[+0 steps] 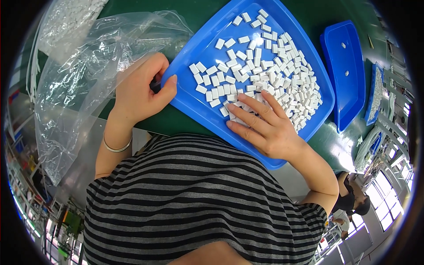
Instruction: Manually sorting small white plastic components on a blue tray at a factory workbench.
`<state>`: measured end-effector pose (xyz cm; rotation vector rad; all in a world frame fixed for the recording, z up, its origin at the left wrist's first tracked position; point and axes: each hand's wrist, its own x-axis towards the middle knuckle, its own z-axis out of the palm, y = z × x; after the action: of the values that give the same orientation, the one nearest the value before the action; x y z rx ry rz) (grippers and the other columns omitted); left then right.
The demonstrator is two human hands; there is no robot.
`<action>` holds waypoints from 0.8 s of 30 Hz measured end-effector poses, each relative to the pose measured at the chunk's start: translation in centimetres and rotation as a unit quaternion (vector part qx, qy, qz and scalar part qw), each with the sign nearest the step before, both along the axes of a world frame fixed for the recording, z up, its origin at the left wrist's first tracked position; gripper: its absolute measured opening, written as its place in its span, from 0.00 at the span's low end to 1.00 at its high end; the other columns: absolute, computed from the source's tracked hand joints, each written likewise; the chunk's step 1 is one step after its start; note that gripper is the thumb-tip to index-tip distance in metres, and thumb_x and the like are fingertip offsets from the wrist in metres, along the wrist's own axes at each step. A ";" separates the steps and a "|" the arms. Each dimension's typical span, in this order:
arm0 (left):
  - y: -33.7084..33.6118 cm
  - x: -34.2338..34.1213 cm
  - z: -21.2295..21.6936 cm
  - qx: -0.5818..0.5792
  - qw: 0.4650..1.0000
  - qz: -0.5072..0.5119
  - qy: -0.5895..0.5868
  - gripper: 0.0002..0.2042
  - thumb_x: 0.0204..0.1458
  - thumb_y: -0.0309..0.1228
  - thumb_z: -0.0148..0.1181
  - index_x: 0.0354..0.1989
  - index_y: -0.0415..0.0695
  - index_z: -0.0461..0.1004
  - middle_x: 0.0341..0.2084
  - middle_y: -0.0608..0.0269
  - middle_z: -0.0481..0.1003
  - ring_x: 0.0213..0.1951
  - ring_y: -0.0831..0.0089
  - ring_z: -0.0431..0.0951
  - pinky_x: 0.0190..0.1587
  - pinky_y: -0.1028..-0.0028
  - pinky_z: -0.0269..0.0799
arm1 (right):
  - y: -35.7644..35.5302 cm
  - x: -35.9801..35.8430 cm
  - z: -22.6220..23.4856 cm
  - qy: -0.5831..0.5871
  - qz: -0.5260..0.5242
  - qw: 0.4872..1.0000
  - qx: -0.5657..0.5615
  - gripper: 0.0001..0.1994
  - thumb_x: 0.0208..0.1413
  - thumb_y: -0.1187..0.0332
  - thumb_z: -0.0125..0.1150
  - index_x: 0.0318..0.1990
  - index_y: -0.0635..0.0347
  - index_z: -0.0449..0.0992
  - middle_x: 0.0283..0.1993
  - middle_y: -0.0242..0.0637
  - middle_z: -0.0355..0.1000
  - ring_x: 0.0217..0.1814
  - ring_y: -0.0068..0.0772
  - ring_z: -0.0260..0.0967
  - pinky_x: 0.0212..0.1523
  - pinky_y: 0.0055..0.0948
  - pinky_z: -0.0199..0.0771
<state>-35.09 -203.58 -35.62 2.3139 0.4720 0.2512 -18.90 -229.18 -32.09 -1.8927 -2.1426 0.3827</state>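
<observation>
across tray (pixel 201 51), blocks (pixel 289 77), long axes mixed

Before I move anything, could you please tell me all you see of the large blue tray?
The large blue tray looks like smooth, glossy plastic, with raised sides and rounded corners. It lies at an angle on the green table. Small white blocks lie scattered at its left, crowded toward its right. The left hand holds its left corner; the right hand rests on blocks inside.
</observation>
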 end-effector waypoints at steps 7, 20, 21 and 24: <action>0.0 -0.1 0.0 -0.005 1.000 -0.001 -0.002 0.09 0.45 0.32 0.61 0.23 0.45 0.66 0.17 0.65 0.66 0.19 0.72 0.67 0.22 0.75 0.61 | 1.4 -0.8 -1.3 0.021 -0.069 0.992 0.100 0.11 0.46 0.71 0.63 0.40 0.59 0.79 0.43 0.35 0.74 0.42 0.35 0.71 0.43 0.33 0.68; -0.2 -0.2 -0.1 -0.002 1.000 -0.005 -0.003 0.09 0.45 0.32 0.62 0.24 0.45 0.66 0.17 0.66 0.66 0.19 0.72 0.67 0.22 0.75 0.61 | 5.6 -0.7 -0.9 0.010 -0.053 0.997 0.050 0.12 0.40 0.76 0.66 0.37 0.61 0.76 0.40 0.36 0.72 0.38 0.34 0.69 0.34 0.30 0.68; -0.3 -0.2 -0.1 -0.010 1.000 -0.005 -0.008 0.08 0.45 0.29 0.62 0.25 0.43 0.67 0.17 0.65 0.64 0.19 0.73 0.64 0.23 0.74 0.58 | 5.6 0.0 -0.7 0.010 -0.052 0.997 0.049 0.12 0.40 0.76 0.66 0.37 0.61 0.76 0.40 0.36 0.72 0.38 0.34 0.69 0.34 0.30 0.68; -0.3 -0.3 -0.1 -0.024 1.000 -0.004 -0.007 0.08 0.45 0.25 0.62 0.26 0.41 0.67 0.17 0.64 0.63 0.20 0.74 0.61 0.23 0.74 0.55 | 4.4 2.3 0.6 0.217 -0.225 0.949 0.031 0.11 0.45 0.82 0.65 0.38 0.63 0.76 0.37 0.38 0.73 0.35 0.31 0.72 0.33 0.23 0.73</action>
<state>-35.37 -203.92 -35.72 2.2663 0.4580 0.2490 -16.63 -224.75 -31.52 -1.9637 -1.3826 0.5613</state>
